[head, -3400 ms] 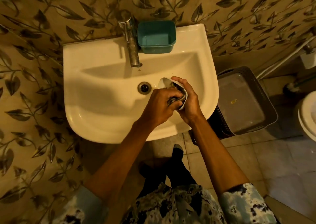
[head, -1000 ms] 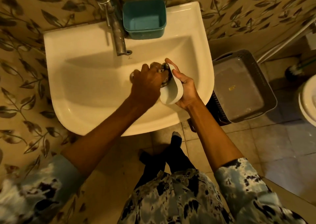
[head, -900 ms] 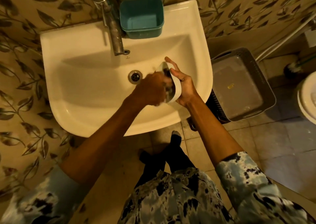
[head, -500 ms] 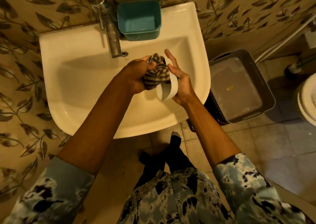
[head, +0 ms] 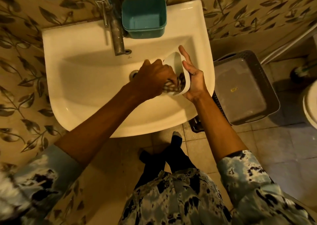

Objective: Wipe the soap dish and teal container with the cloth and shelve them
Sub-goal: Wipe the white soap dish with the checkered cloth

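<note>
Right hand (head: pixel 193 80) cradles the soap dish (head: pixel 180 73), fingers half open; left hand (head: pixel 154 78), apparently clenched on the cloth (head: pixel 173 85), wipes inside. Teal container (head: pixel 144 18) waits unwiped; nothing shelved.

Readable text: none anywhere in the frame.
Basin mark (head: pixel 129 57): tiny, illegible, below the tap.
Bin sticker (head: pixel 234 89): yellow, illegible, right of frame.

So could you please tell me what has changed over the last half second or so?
The left hand has pushed the cloth from the top rim down into the soap dish. The right hand still cradles the dish over the sink; the teal container stays beside the tap.
</note>
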A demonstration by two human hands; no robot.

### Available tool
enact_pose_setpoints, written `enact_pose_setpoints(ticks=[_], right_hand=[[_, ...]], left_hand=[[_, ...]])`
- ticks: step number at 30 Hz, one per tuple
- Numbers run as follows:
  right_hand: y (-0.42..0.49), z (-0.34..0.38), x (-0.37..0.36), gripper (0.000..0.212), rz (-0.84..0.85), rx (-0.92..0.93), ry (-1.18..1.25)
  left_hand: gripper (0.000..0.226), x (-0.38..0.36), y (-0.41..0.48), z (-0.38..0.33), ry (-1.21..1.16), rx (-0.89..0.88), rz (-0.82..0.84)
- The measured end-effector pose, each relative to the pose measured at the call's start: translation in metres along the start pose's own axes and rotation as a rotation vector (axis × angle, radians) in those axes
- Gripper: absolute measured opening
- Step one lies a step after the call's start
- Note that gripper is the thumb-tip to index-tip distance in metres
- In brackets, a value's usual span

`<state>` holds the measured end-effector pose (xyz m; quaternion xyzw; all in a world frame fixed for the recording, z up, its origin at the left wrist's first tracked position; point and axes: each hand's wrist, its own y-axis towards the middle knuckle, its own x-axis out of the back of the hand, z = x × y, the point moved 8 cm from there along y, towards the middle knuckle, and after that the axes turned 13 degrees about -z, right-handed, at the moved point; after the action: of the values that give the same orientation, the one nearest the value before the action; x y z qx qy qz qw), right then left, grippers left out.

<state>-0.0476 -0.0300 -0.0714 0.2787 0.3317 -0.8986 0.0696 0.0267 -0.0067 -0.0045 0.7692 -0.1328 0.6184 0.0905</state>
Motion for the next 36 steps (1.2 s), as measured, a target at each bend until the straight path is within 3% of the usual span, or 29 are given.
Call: enact_pose_setpoints(ticks=[4, 8, 11, 13, 16, 20, 23, 24, 26, 29, 32, 34, 36], right_hand=[[-0.003, -0.016, 0.002, 0.047, 0.025, -0.016, -0.147], [-0.004, -0.037, 0.000, 0.045, -0.014, -0.056, -0.279], [-0.002, -0.042, -0.001, 0.049, -0.048, -0.051, -0.321], [-0.004, -0.037, 0.001, 0.057, -0.084, 0.008, -0.325], [-0.004, -0.028, -0.001, 0.063, -0.101, 0.085, -0.357], [-0.015, -0.022, -0.019, 0.061, -0.057, 0.155, -0.457], [-0.024, -0.027, -0.029, 0.063, -0.002, 0.167, -0.507], [-0.025, -0.028, -0.029, 0.063, 0.003, 0.166, -0.507], [-0.023, -0.025, -0.025, 0.062, -0.018, 0.166, -0.482], [-0.013, -0.012, -0.017, 0.054, -0.037, 0.114, -0.371], [-0.002, -0.002, -0.009, 0.050, -0.020, 0.030, -0.254], [0.000, -0.001, -0.001, 0.046, -0.060, 0.003, -0.159], [0.004, 0.002, 0.012, 0.045, -0.136, 0.015, -0.024]], left_hand=[[0.041, 0.011, -0.001, 0.040, 0.053, 0.240, -0.221], [0.033, -0.004, -0.014, 0.020, 0.143, 0.398, -0.172], [0.039, -0.024, -0.023, 0.003, -0.045, 0.548, -0.056], [0.036, -0.038, -0.025, 0.014, -0.289, 0.699, 0.153], [0.018, -0.043, -0.039, 0.032, -0.901, 1.125, 0.212], [0.042, -0.046, -0.046, 0.031, -1.852, 1.456, 0.092], [0.041, -0.045, -0.047, 0.033, -2.100, 1.684, -0.104], [0.037, -0.045, -0.047, 0.031, -2.098, 1.697, -0.162], [0.034, -0.038, -0.044, 0.029, -1.900, 1.507, -0.173], [0.018, -0.013, -0.034, 0.024, -1.127, 0.953, -0.104], [0.037, -0.008, -0.031, -0.001, -0.809, 0.523, 0.112], [0.028, 0.001, -0.030, 0.008, -0.699, 0.405, 0.160], [0.024, 0.014, -0.030, 0.037, -0.640, 0.477, 0.086]])
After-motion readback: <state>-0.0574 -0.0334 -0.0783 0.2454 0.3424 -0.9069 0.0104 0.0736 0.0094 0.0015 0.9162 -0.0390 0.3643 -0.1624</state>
